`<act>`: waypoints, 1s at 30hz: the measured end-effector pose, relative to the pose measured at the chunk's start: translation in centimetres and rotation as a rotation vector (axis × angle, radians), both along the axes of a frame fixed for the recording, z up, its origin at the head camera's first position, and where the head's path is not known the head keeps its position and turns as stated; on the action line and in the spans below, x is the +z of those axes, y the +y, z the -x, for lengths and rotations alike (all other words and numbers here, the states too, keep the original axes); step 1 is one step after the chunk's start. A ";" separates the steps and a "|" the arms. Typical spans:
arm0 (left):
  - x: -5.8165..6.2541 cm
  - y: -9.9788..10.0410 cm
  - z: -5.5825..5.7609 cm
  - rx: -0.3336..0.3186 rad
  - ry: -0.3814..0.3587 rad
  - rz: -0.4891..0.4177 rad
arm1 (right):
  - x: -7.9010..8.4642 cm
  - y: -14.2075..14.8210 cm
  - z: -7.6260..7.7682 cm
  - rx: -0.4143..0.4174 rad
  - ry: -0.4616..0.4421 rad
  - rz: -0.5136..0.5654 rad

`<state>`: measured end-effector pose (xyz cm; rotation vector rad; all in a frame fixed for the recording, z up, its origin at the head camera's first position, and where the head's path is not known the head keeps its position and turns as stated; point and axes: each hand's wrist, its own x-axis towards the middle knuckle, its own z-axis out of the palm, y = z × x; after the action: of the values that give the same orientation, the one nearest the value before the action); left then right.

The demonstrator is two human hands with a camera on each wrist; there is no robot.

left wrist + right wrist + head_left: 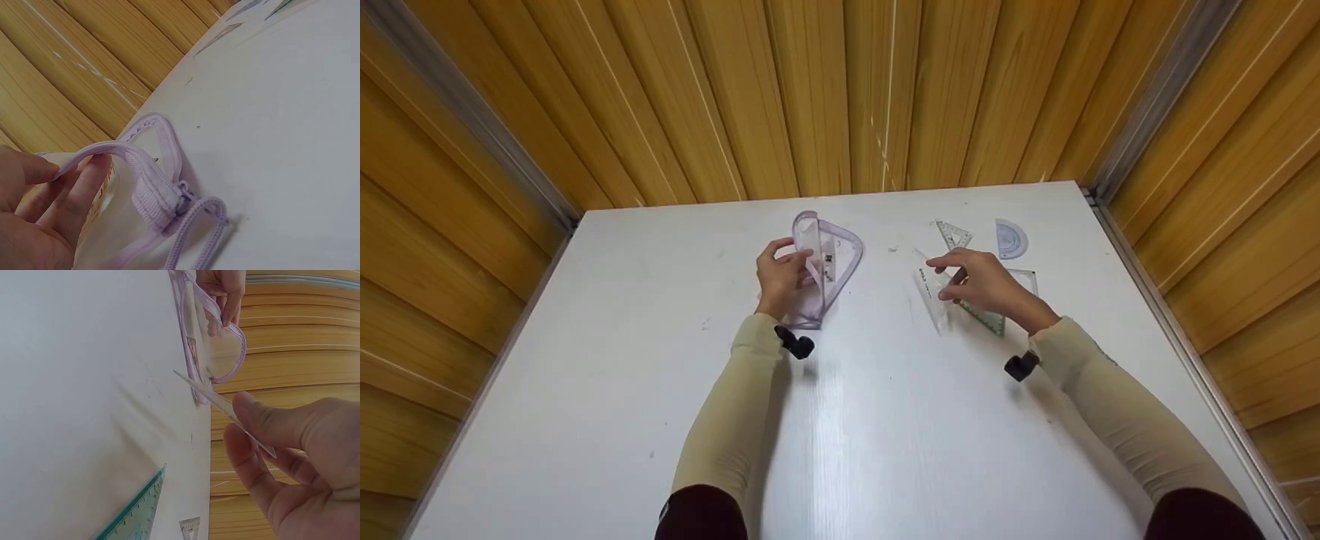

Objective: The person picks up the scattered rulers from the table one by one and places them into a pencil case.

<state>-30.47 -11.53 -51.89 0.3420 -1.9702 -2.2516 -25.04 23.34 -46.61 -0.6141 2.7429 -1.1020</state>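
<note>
My left hand (781,277) pinches the lilac edging of a clear zip pouch (849,244) between thumb and fingers, holding its mouth apart. The pouch's zip end and cord loop (194,225) show close up in the left wrist view. Between thumb and fingers, my right hand (984,283) pinches a thin clear ruler (211,396), seen nearly edge-on in the right wrist view, above the table. Under and beside this hand lies a green-edged set square (990,321). A small clear triangle (955,235) and a bluish protractor (1010,240) lie just beyond.
The white table (877,435) ends at the back against a wood-patterned wall (810,97). Similar panels stand at both sides. A pale label with dark marks (829,259) shows through the pouch. Another clear edge (1027,279) shows behind the right hand.
</note>
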 end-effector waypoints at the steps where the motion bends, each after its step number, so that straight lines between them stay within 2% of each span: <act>1: 0.0 0.0 0.0 -0.002 -0.001 0.000 | 0.1 0.0 0.1 -0.008 -0.002 0.006; 8: 0.0 -0.1 0.0 0.003 -0.018 0.017 | 0.8 -0.1 0.6 -0.064 -0.027 0.035; 23: -0.2 -0.2 0.0 -0.009 0.024 0.010 | 1.2 -0.4 0.9 -0.082 0.014 0.076; 30: -0.2 -0.1 0.1 -0.009 0.011 0.005 | 1.2 -0.4 1.0 -0.081 0.002 0.116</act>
<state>-30.58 -11.59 -52.07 0.3197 -1.9759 -2.2487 -25.99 22.94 -45.41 -0.5214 2.7430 -1.2870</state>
